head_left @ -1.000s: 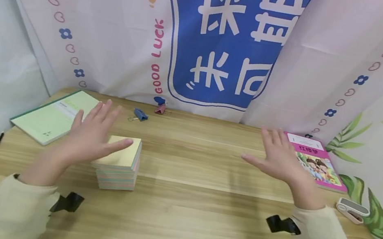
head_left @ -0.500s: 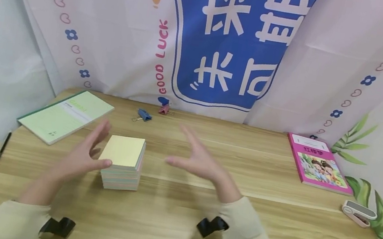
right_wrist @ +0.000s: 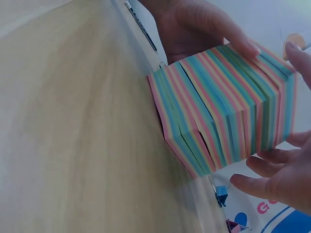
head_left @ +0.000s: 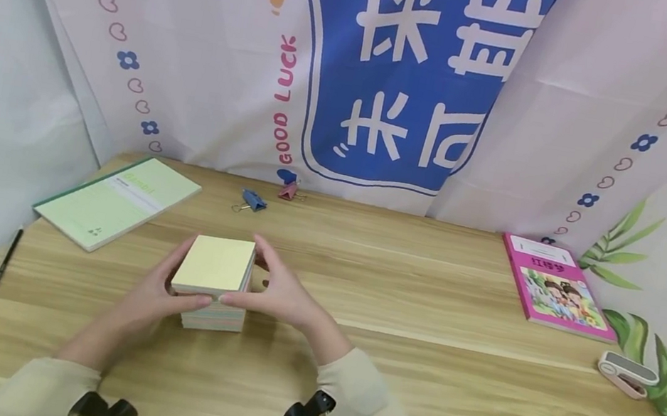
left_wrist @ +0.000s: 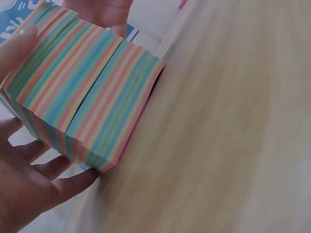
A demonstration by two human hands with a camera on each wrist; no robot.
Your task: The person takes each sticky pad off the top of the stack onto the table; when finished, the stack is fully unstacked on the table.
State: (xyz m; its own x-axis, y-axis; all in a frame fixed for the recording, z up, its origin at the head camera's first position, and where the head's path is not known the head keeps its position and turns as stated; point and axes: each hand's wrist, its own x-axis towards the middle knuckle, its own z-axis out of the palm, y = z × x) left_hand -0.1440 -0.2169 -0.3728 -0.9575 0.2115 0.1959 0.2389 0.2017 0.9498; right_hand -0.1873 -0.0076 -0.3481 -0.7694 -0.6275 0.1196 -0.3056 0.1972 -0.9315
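Both hands [head_left: 217, 295] round paper block [head_left: 215, 266] on table [head_left: 414, 364]

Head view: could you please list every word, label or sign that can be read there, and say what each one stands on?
"GOOD LUCK", in pink capitals running upward: on the pale printed cloth backdrop.
Large white Chinese characters, cut off at the top edge: on the backdrop's blue panel.
Title on the pink illustrated book: too small to read.
Print on the pale green notebook: too small to read.
Rainbow-edged block of note paper: no text.
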